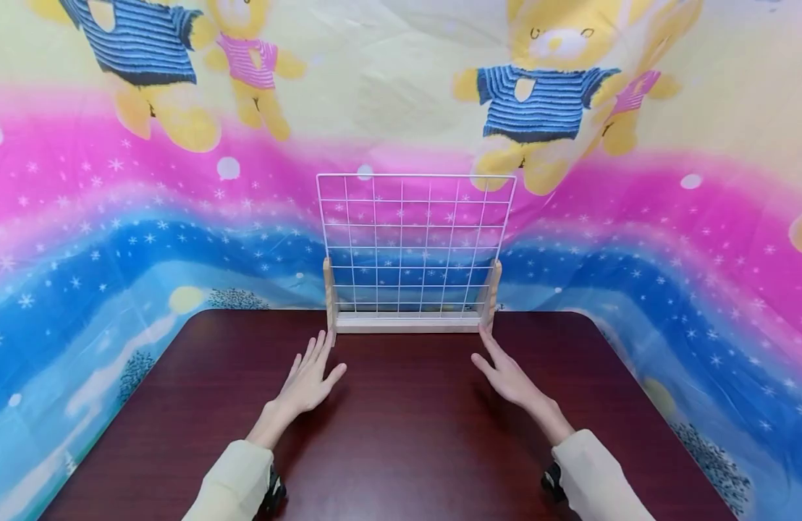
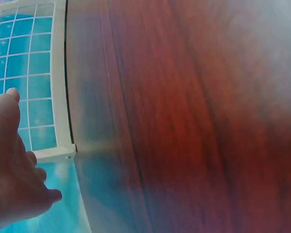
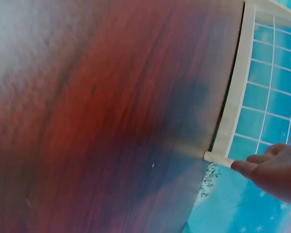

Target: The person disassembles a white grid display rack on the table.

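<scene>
A white wire grid [image 1: 401, 226] stands upright in a pale wooden base [image 1: 407, 325] at the back of the table. My left hand [image 1: 306, 383] is near the base's left end, fingers extended and thumb apart. On the other side my right hand [image 1: 513, 380] has its fingertips at the base's right end; whether they touch it I cannot tell. Neither hand holds anything. The left wrist view shows my left hand [image 2: 14, 170] beside the frame and grid [image 2: 29, 75]. In the right wrist view my right hand [image 3: 276, 170] is by the base's end [image 3: 218, 159].
The dark red-brown table [image 1: 401, 427] has rounded back corners. Behind it and along both sides hangs a cloth [image 1: 388, 94] printed with bears, snowflakes and coloured bands. A pale sleeve covers each forearm, with a dark band at each wrist.
</scene>
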`<state>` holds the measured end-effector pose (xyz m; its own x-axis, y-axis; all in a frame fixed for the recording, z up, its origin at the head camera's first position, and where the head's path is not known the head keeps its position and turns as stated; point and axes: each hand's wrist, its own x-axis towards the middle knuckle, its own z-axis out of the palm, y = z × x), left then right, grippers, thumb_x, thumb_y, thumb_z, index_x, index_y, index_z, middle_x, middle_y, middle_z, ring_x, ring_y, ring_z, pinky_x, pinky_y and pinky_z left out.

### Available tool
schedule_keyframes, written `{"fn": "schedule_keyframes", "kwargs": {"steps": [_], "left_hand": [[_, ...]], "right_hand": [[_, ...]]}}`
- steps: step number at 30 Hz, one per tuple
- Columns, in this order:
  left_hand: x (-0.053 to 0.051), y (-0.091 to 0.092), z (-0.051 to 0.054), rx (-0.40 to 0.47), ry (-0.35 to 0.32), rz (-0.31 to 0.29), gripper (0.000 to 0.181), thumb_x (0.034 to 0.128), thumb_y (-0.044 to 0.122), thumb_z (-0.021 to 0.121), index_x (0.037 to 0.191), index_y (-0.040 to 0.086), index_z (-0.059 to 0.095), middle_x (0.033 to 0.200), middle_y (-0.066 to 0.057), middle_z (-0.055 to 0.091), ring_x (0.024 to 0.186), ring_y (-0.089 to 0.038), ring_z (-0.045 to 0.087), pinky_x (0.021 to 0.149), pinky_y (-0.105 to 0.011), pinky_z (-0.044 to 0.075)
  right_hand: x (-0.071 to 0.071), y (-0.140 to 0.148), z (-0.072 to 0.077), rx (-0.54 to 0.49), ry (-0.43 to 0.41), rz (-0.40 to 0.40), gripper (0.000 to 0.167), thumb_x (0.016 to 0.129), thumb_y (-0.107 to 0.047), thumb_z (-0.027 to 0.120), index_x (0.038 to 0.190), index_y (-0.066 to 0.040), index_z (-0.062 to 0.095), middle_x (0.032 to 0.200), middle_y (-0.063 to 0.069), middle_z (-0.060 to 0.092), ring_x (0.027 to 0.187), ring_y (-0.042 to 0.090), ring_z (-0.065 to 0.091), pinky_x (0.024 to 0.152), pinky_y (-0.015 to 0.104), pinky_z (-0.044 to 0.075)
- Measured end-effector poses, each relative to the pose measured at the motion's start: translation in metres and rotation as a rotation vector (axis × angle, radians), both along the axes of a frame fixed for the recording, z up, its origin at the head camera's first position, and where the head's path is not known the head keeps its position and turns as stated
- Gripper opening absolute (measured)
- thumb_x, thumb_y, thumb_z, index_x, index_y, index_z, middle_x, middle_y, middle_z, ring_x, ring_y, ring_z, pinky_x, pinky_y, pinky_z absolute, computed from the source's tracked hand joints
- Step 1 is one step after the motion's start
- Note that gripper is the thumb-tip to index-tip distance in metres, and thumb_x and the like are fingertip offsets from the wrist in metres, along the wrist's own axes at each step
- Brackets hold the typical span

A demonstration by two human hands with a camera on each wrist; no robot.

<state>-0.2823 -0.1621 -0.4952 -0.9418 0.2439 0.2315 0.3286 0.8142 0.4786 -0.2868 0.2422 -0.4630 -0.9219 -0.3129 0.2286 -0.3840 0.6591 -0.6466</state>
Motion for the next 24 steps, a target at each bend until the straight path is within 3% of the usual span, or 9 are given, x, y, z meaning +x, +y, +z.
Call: {"fn": "schedule_keyframes", "kwargs": {"steps": [5, 9, 12, 16, 18, 24], "left_hand": [[-0.014, -0.003, -0.002, 0.014, 0.011, -0.043, 0.076, 0.1008, 0.048, 0.044, 0.154, 0.004, 0.013, 0.159, -0.018, 0.01, 0.144, -0.038, 0.01, 0.108, -0.066, 0.018], [-0.027, -0.006, 0.0, 0.039, 0.061, -0.074, 0.072, 0.1015, 0.042, 0.046, 0.154, 0.004, 0.015, 0.158, -0.017, 0.015, 0.143, -0.038, 0.016, 0.108, -0.064, 0.022], [-0.036, -0.007, 0.002, 0.119, 0.109, -0.119, 0.066, 0.1026, 0.034, 0.048, 0.152, 0.001, 0.018, 0.157, -0.02, 0.018, 0.141, -0.042, 0.02, 0.108, -0.063, 0.024], [-0.043, -0.011, 0.007, 0.272, 0.089, -0.186, 0.061, 0.1039, 0.026, 0.046, 0.152, 0.0, 0.02, 0.156, -0.022, 0.02, 0.14, -0.041, 0.023, 0.109, -0.058, 0.025], [-0.046, -0.016, 0.01, 0.351, 0.07, -0.174, 0.058, 0.1042, 0.023, 0.046, 0.152, 0.003, 0.022, 0.154, -0.021, 0.026, 0.137, -0.04, 0.032, 0.106, -0.057, 0.031], [-0.055, -0.031, 0.023, 0.567, 0.077, -0.035, 0.046, 0.1048, 0.02, 0.044, 0.15, 0.012, 0.035, 0.135, -0.021, 0.053, 0.113, -0.039, 0.058, 0.09, -0.052, 0.049]], "right_hand": [[-0.008, 0.005, 0.007, -0.022, 0.034, -0.049, 0.065, 0.103, -0.03, 0.048, 0.155, -0.011, 0.015, 0.156, 0.022, 0.021, 0.137, 0.041, 0.03, 0.106, 0.06, 0.029], [-0.018, 0.01, 0.016, -0.086, 0.061, -0.094, 0.062, 0.102, -0.021, 0.051, 0.154, -0.01, 0.019, 0.152, 0.025, 0.026, 0.132, 0.043, 0.037, 0.101, 0.058, 0.037], [-0.025, 0.016, 0.022, -0.12, 0.051, -0.118, 0.062, 0.103, -0.022, 0.049, 0.155, -0.013, 0.016, 0.153, 0.024, 0.025, 0.131, 0.044, 0.039, 0.102, 0.057, 0.036], [-0.033, 0.023, 0.028, -0.16, 0.049, -0.143, 0.064, 0.104, -0.027, 0.046, 0.156, -0.02, 0.01, 0.153, 0.022, 0.027, 0.131, 0.042, 0.039, 0.106, 0.055, 0.033], [-0.036, 0.025, 0.029, -0.185, 0.053, -0.149, 0.064, 0.104, -0.027, 0.047, 0.156, -0.022, 0.01, 0.151, 0.024, 0.031, 0.132, 0.041, 0.039, 0.106, 0.054, 0.032], [-0.045, 0.032, 0.031, -0.224, 0.065, -0.146, 0.064, 0.103, -0.016, 0.049, 0.155, -0.015, 0.012, 0.145, 0.026, 0.037, 0.127, 0.041, 0.046, 0.103, 0.053, 0.036]]}}
